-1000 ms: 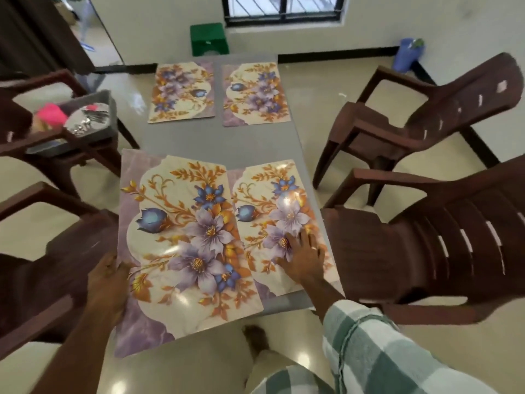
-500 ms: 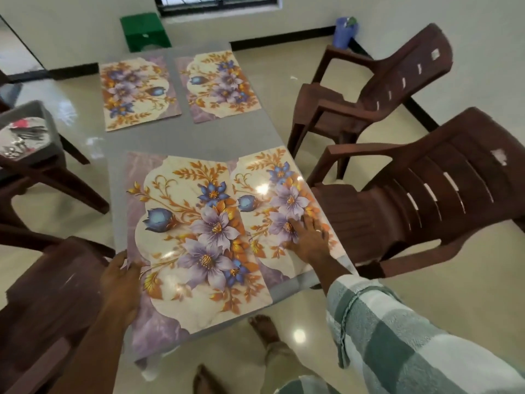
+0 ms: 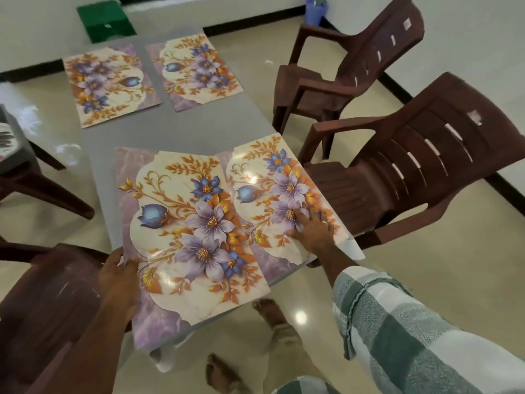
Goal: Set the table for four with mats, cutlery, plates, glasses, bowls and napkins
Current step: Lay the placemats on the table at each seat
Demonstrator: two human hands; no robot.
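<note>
Several floral mats lie on the grey table (image 3: pixel 181 132). The near left mat (image 3: pixel 181 223) overlaps the near right mat (image 3: pixel 272 194) along its inner edge and hangs over the table's near edge. My left hand (image 3: pixel 119 282) grips the near left mat at its left edge, thumb on top. My right hand (image 3: pixel 314 227) presses flat on the near right mat with fingers spread. Two more mats, far left (image 3: pixel 109 82) and far right (image 3: pixel 196 71), lie side by side at the far end.
Two brown plastic chairs (image 3: pixel 412 172) (image 3: pixel 349 66) stand to the right of the table, another (image 3: pixel 48 302) at the near left. A chair at the far left carries a tray (image 3: pixel 8 137). A green stool (image 3: pixel 105 19) and a blue bin (image 3: pixel 315 11) stand by the wall.
The view has swung right and closer. The near left mat has shifted slightly toward the table's near edge in my left hand. My right hand stays pressed on the near right mat.
</note>
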